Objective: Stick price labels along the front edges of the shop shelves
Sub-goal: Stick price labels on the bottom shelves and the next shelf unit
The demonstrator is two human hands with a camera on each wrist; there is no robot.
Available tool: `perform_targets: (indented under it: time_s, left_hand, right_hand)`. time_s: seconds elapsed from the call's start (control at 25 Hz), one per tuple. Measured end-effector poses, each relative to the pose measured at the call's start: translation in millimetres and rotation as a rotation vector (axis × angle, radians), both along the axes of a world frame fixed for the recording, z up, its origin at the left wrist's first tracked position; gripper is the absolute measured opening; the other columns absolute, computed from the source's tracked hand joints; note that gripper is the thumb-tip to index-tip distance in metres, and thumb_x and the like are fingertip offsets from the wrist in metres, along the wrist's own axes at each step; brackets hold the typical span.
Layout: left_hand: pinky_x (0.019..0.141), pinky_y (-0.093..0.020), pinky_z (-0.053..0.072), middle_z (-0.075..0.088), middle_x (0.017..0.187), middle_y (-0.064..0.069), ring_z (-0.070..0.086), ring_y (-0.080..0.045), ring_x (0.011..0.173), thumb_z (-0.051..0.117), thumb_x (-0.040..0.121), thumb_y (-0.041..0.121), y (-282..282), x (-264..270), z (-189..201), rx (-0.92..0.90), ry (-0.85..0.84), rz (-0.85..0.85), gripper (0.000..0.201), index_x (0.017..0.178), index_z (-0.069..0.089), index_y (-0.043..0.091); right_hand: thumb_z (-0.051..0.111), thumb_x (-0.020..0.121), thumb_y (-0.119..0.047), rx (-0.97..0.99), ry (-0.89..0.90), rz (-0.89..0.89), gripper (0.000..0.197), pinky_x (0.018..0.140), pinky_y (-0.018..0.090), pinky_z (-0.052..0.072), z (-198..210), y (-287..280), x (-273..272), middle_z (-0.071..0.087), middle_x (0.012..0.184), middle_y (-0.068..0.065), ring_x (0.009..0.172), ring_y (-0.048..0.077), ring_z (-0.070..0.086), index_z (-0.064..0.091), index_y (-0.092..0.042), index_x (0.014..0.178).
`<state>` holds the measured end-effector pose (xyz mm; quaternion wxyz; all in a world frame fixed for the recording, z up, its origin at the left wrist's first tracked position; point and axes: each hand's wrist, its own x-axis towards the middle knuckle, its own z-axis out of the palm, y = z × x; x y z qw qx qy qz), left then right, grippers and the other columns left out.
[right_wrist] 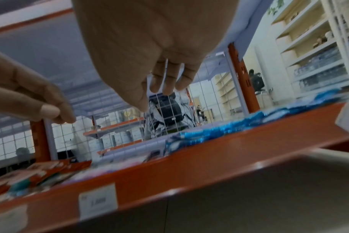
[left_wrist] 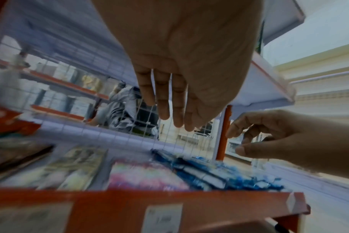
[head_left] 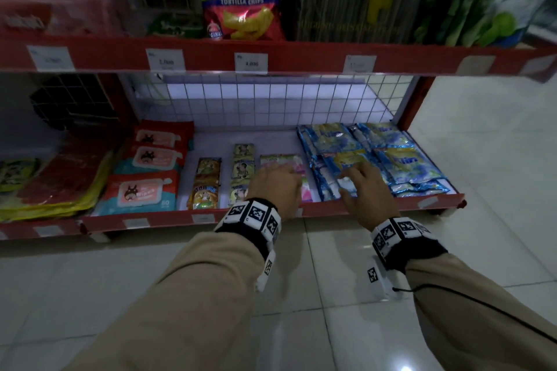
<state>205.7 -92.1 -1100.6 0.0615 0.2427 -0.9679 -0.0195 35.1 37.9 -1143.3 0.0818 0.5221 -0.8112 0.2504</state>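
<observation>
- Head view: my left hand (head_left: 275, 187) and right hand (head_left: 363, 187) hover over the bottom shelf's packets, past its red front edge (head_left: 379, 206), which runs left to right just near of my knuckles. I see no loose label.
- Left wrist: fingers straight, holding nothing; a stuck price label (left_wrist: 164, 218) lies below, nearer.
- Right wrist: fingers relaxed, empty; that edge lies below, nearer than my fingertips.

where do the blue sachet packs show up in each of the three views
Head: blue sachet packs lie at the right end of the bottom shelf, under the right hand.
Left wrist: low centre-right, blurred, behind the red shelf edge.
Right wrist: right of centre, a blue band above the same edge.
Shared landmark: the red shelf edge with its white price labels.
</observation>
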Motion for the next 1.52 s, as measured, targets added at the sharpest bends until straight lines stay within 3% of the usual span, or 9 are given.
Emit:
perform_targets:
  time_s: [0.32,0.48,0.64,0.8,1.08,1.36,1.52]
  left_hand:
    - [0.09,-0.038,0.04,0.059,0.113,0.001,0.051,-0.023,0.107,0.044,0.093,0.03,11,-44,109,-0.091,0.226,-0.251,0.03,0.115,0.063,0.022]
    - [0.089,-0.036,0.039,0.059,0.116,0.002,0.05,-0.021,0.109,0.045,0.092,0.032,13,-57,136,-0.127,0.32,-0.308,0.031,0.118,0.06,0.023]
    - [0.093,-0.035,0.038,0.055,0.119,0.005,0.045,-0.019,0.115,0.048,0.092,0.037,24,-77,141,-0.138,0.369,-0.282,0.03,0.119,0.058,0.026]
    - [0.093,-0.034,0.038,0.052,0.12,0.005,0.042,-0.018,0.112,0.047,0.092,0.039,49,-116,145,-0.216,0.401,-0.27,0.032,0.121,0.055,0.026]
    - [0.093,-0.036,0.032,0.048,0.128,0.002,0.041,-0.023,0.117,0.055,0.084,0.037,81,-192,154,-0.361,0.499,-0.151,0.038,0.12,0.055,0.024]
    - [0.082,-0.039,0.036,0.05,0.116,-0.002,0.044,-0.026,0.104,0.062,0.075,0.04,94,-228,141,-0.443,0.533,0.049,0.039,0.11,0.056,0.024]
    - [0.081,-0.039,0.033,0.049,0.114,-0.003,0.042,-0.027,0.103,0.065,0.072,0.037,89,-236,136,-0.508,0.575,0.071,0.047,0.116,0.053,0.025]
  right_hand:
    - [0.068,0.081,-0.008,-0.251,0.199,-0.13,0.02,0.074,0.031,0.041,116,16,-27,0.055,0.099,0.012,0.094,0.031,0.052,0.063,-0.008,0.1]
    - [0.064,0.084,-0.012,-0.371,0.146,-0.256,0.018,0.071,0.041,0.049,151,21,-50,0.055,0.103,0.012,0.094,0.033,0.055,0.062,-0.011,0.101]
    - [0.062,0.083,-0.011,-0.385,0.158,-0.306,0.018,0.078,0.045,0.049,163,39,-77,0.057,0.103,0.011,0.099,0.032,0.053,0.062,-0.009,0.101]
    - [0.064,0.082,-0.011,-0.382,0.204,-0.299,0.023,0.08,0.04,0.047,166,61,-113,0.059,0.106,0.011,0.104,0.031,0.052,0.064,-0.011,0.105]
    - [0.067,0.081,-0.015,-0.409,0.332,-0.219,0.023,0.075,0.043,0.049,170,77,-177,0.062,0.1,0.014,0.093,0.036,0.056,0.066,-0.007,0.103]
    - [0.062,0.086,-0.037,-0.459,0.445,-0.13,0.029,0.076,0.042,0.045,156,67,-208,0.057,0.1,0.012,0.089,0.033,0.054,0.062,-0.01,0.096]
    - [0.061,0.086,-0.043,-0.505,0.422,-0.101,0.041,0.082,0.042,0.043,143,61,-213,0.055,0.113,0.01,0.1,0.03,0.051,0.055,-0.016,0.116]
